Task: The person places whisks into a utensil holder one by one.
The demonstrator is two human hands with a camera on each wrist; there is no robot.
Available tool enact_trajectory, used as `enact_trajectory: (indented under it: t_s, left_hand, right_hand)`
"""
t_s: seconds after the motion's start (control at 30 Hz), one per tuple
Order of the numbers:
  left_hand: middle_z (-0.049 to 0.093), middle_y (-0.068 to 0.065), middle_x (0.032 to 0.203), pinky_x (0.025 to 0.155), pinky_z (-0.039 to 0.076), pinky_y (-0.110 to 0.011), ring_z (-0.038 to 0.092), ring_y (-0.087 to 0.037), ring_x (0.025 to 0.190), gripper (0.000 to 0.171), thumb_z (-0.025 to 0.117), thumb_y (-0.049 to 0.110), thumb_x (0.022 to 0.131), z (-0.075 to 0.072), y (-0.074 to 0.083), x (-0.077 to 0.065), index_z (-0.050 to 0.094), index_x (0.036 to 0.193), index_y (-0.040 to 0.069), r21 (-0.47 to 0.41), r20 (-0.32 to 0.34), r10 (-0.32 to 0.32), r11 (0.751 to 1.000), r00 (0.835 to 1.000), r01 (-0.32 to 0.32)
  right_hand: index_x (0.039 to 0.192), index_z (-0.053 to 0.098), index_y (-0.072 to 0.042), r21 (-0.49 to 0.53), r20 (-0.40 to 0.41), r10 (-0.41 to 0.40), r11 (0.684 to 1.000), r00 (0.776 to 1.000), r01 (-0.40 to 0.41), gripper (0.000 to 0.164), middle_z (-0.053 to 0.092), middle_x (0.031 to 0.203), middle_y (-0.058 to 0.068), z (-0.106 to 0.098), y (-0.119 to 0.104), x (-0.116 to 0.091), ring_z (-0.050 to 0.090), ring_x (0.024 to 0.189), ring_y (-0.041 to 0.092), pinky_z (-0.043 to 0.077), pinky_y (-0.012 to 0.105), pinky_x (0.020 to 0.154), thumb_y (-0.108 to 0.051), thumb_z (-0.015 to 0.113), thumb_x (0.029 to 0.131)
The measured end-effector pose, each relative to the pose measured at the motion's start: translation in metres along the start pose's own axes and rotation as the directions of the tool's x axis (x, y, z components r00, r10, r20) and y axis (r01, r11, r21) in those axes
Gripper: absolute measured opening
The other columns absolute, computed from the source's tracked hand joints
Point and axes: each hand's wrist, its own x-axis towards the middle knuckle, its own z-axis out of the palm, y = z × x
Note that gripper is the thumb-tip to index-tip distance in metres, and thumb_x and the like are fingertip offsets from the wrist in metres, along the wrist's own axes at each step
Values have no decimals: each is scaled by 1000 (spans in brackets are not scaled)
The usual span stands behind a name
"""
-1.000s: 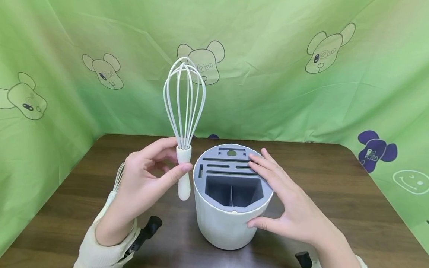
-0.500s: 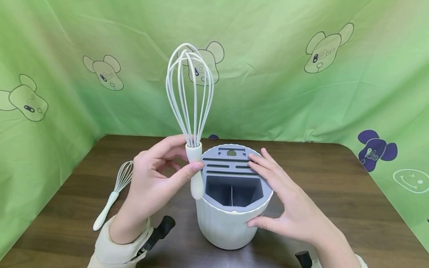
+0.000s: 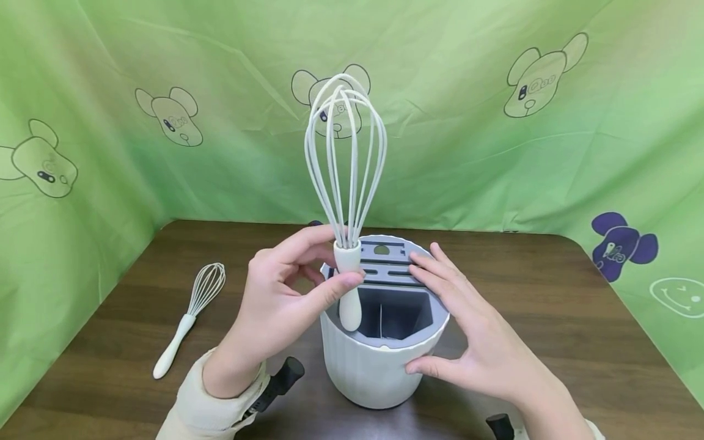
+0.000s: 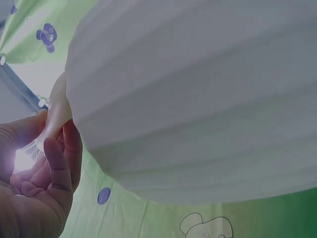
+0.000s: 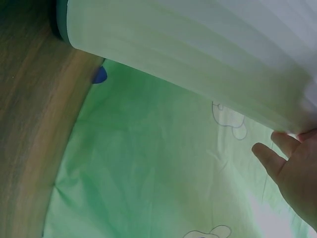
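Note:
In the head view my left hand (image 3: 294,299) pinches the handle of a white whisk (image 3: 348,269), wire loops up and handle end down. The handle end overlaps the large divided compartment's left part; its exact height above is unclear. The compartment is in the grey slotted top of a white ribbed utensil holder (image 3: 374,379). My right hand (image 3: 473,336) rests on the holder's right side, fingers fairly straight on the top, thumb against the outer wall. In the left wrist view the whisk handle (image 4: 58,109) shows between thumb and fingers, partly hidden by the holder.
A second, smaller white whisk (image 3: 184,330) lies on the brown wooden table (image 3: 110,360) at the left. Green printed cloth (image 3: 440,165) hangs behind the table and along its sides.
My left hand has moved right with the whisk, from left of the holder to in front of its compartment. The lying whisk is now fully visible. My right hand has stayed put.

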Motion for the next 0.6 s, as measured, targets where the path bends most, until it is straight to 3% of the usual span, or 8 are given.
enact_trajectory:
  t_s: [0.27, 0.6]
  left_hand:
    - [76, -10, 83, 59, 56, -26, 71, -10, 80, 40, 80, -4, 78, 9, -4, 3, 65, 116, 0, -21, 6, 15, 1000, 1000, -15]
    - [76, -9, 84, 59, 56, -26, 72, -11, 79, 40, 80, -3, 78, 21, -5, 5, 64, 115, 2, -26, 87, 0, 1000, 996, 3]
  right_hand:
    - [147, 43, -2, 9, -18, -36, 999, 999, 36, 100, 37, 158, 11, 1, 0, 0, 16, 155, 29, 18, 20, 123, -57, 81, 73]
    - [147, 43, -2, 7, -17, -40, 999, 999, 40, 100, 36, 159, 11, 1, 0, 0, 16, 155, 29, 18, 20, 122, -57, 81, 73]
